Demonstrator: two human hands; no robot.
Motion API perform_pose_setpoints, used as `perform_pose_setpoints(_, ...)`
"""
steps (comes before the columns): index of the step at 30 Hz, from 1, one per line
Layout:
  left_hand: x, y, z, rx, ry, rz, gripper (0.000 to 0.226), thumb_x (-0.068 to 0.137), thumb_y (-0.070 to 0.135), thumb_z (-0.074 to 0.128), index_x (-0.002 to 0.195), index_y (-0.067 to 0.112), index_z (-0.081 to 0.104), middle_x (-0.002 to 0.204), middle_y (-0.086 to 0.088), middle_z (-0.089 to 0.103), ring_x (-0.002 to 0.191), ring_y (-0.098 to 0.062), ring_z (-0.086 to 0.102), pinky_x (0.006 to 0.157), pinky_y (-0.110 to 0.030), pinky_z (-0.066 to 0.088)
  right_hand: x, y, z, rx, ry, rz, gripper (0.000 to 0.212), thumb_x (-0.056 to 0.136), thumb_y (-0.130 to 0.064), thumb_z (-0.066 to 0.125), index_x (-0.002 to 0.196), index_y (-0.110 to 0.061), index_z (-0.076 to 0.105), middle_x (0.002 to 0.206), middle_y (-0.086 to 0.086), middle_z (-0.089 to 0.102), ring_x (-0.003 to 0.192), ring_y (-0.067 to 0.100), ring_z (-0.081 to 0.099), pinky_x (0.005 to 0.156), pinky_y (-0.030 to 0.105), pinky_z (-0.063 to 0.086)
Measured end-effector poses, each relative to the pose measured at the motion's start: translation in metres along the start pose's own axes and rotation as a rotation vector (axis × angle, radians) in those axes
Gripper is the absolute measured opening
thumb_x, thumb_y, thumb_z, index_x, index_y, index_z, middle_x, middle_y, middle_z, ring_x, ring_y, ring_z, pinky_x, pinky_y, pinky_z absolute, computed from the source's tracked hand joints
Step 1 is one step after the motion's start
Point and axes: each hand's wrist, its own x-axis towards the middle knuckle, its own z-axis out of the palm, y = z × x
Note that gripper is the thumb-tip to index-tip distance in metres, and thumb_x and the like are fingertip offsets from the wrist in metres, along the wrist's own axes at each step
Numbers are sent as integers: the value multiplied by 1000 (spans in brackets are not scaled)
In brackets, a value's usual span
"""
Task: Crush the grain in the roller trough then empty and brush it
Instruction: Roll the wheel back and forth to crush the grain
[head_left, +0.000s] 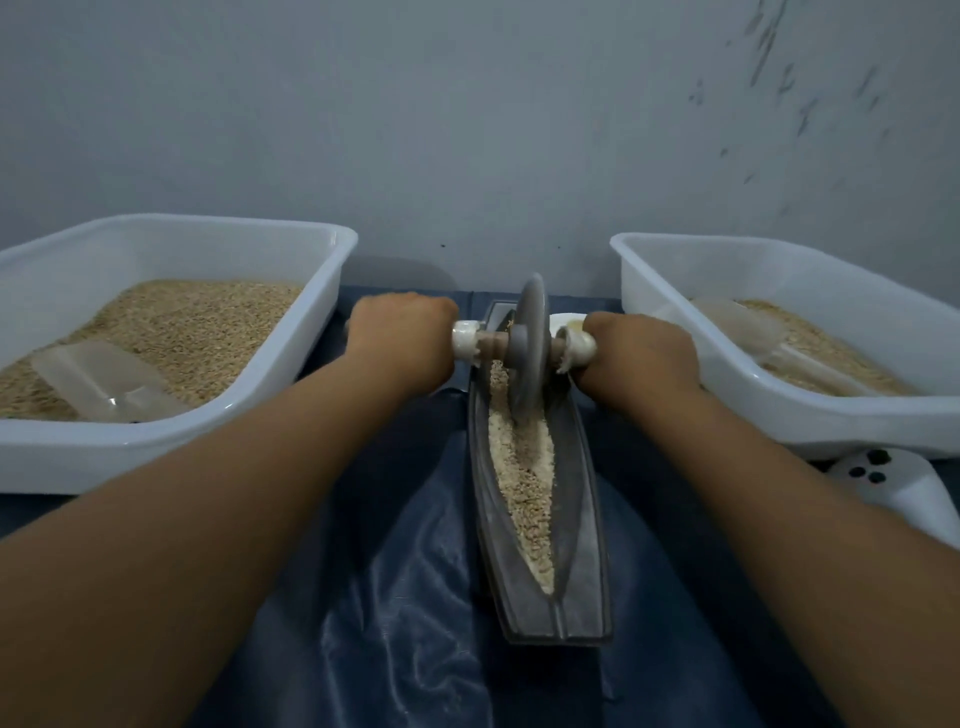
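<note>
The roller wheel (531, 343) is standing at centre frame, in the far end of the grain-filled trough (540, 519). The left hand (400, 338) and right hand (641, 353) are gripping its axle ends, fingers curled closed around them. It is looking heavy and rigid; those handles are seeming the only sensible hold.

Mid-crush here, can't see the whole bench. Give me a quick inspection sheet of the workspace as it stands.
Surface: dark blue sheet, wrinkled.
Job's things: grey trough holds grain; roller wheel stands at its far end.
Clutter: left tub and right tub, each with grain and a clear scoop; white object with dark spots.
Hands: left hand and right hand grip the axle ends.
Cables: nothing seen.
Surroundings: grey wall, scuffed at right.
</note>
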Motion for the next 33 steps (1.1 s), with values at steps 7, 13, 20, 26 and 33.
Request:
perform_pose_setpoints(7,-18,-2,10,-42,-4,-61,22,77,29,65,79,29,43,64,8,43,64,-19,50,59,-31,39,0,-3,-5,-127,91,-108,25,67,-31,63,67,-25,39,58,-5,47,57,22,41,54,27,26)
perform_pose_setpoints(13,-72,4,-16,-81,-121,-45,16,77,31,62,78,29,47,66,8,49,59,-11,47,54,-27,36,-47,-6,-38,-102,-124,-159,10,73,-31,59,80,-27,53,64,-8,42,67,21,51,56,28,35)
perform_pose_setpoints(20,-113,-5,-49,-94,-293,10,21,66,43,63,74,35,45,68,12,56,62,-4,54,56,-25,44,-102,2,-86,-141,-244,-188,17,69,-34,60,68,-33,43,62,-11,53,55,1,46,43,23,24)
perform_pose_setpoints(26,-69,-1,-14,-94,-155,-68,17,75,38,64,80,32,48,69,8,54,64,-13,53,58,-28,42,-49,-8,-38,-165,-82,-138,8,78,-31,57,80,-28,50,65,-8,49,64,20,55,50,26,28)
perform_pose_setpoints(33,-1,-7,6,-78,-86,-83,18,77,29,67,85,27,51,71,3,52,70,-20,56,67,-33,49,16,-2,-8,-106,-7,-110,23,67,-20,59,61,-26,37,54,-8,43,47,11,37,46,22,19)
